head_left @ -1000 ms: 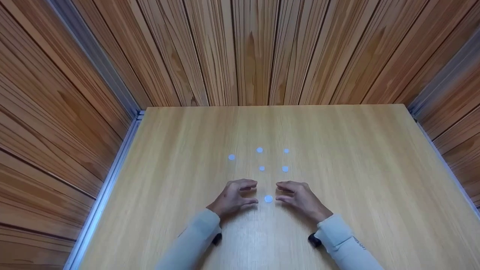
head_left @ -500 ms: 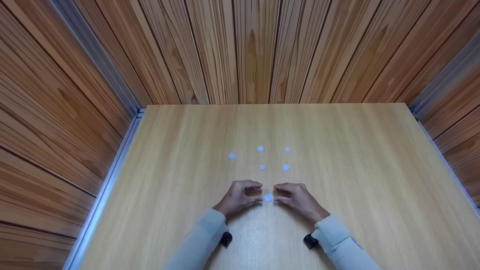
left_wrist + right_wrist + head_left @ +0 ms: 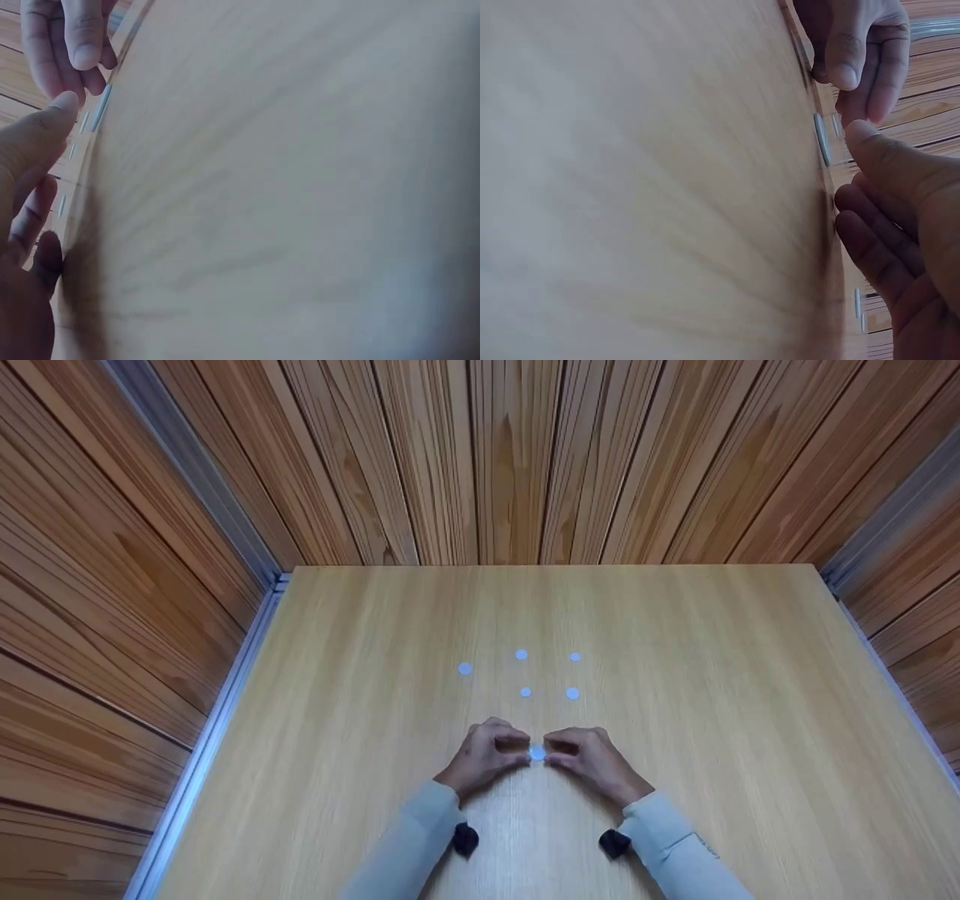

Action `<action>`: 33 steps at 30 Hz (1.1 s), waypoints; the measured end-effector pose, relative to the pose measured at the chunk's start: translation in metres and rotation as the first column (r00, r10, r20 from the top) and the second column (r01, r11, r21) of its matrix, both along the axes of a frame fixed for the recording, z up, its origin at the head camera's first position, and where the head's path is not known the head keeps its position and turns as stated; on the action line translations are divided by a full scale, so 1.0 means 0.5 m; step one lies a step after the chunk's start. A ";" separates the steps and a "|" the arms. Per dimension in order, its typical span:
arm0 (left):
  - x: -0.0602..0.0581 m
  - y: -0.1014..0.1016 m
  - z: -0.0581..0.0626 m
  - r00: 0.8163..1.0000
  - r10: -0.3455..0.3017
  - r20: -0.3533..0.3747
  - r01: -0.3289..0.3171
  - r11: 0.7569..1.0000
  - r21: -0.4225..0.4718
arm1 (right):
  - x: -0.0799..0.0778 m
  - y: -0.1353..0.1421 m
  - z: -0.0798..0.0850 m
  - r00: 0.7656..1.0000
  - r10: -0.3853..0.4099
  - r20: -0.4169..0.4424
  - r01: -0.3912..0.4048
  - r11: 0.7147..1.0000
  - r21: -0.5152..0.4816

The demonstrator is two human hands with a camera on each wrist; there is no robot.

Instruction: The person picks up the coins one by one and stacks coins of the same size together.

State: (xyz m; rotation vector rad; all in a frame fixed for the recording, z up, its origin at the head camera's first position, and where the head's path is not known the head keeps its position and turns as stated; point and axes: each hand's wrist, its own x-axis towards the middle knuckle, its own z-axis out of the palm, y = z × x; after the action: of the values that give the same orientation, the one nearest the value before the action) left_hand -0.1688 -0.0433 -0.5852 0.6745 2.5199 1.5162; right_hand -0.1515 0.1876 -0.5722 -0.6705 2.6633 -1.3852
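A light blue-white round disc (image 3: 537, 752) lies flat on the wooden table between my two hands. My left hand (image 3: 484, 754) comes in from its left, thumb and fingers bent with a gap between them. From the other side my right hand (image 3: 596, 757) mirrors it, its fingertips right at the disc's edge in the head view. Neither hand grips anything. In the left wrist view the near disc (image 3: 101, 107) shows edge-on as a thin slab beside the left thumb (image 3: 66, 103). The right wrist view has the disc (image 3: 821, 140) on the tabletop beside the right thumb (image 3: 864, 133).
Several more flat discs lie farther back, among them a left one (image 3: 465, 668) and a right one (image 3: 572, 694). Wood-plank walls (image 3: 510, 465) close off the back and sides of the table (image 3: 337, 660). A metal rail (image 3: 217, 735) runs along the left edge.
Both hands have moved inward toward each other, closing in on the near disc from left and right. The thumb-to-finger gaps have narrowed. The discs keep their layout.
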 end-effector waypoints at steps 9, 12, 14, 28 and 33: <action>0.003 0.017 -0.004 1.000 0.021 -0.010 -0.021 0.999 -0.043 | 0.002 -0.008 -0.005 1.000 0.002 0.002 -0.002 1.000 0.014; 0.002 0.020 -0.004 0.999 0.028 -0.017 -0.029 0.998 -0.061 | 0.002 -0.008 -0.006 1.000 0.000 -0.005 0.000 1.000 0.011; 0.001 0.022 -0.004 1.000 0.026 -0.015 -0.027 0.997 -0.075 | 0.001 -0.008 -0.008 1.000 -0.006 -0.015 0.006 1.000 0.009; 0.000 0.019 -0.004 0.999 0.030 -0.044 -0.034 0.996 -0.081 | -0.001 -0.015 -0.007 1.000 -0.008 -0.021 0.008 1.000 0.016; 0.002 0.014 -0.004 0.999 0.025 -0.022 -0.027 0.996 -0.087 | 0.003 -0.023 -0.012 0.999 -0.020 -0.037 0.020 1.000 0.021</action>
State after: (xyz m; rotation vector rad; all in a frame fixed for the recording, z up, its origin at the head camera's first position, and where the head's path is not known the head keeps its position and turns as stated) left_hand -0.1679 -0.0362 -0.5871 0.6505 2.6033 1.4043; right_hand -0.1502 0.1761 -0.5784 -0.6751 2.7162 -1.3602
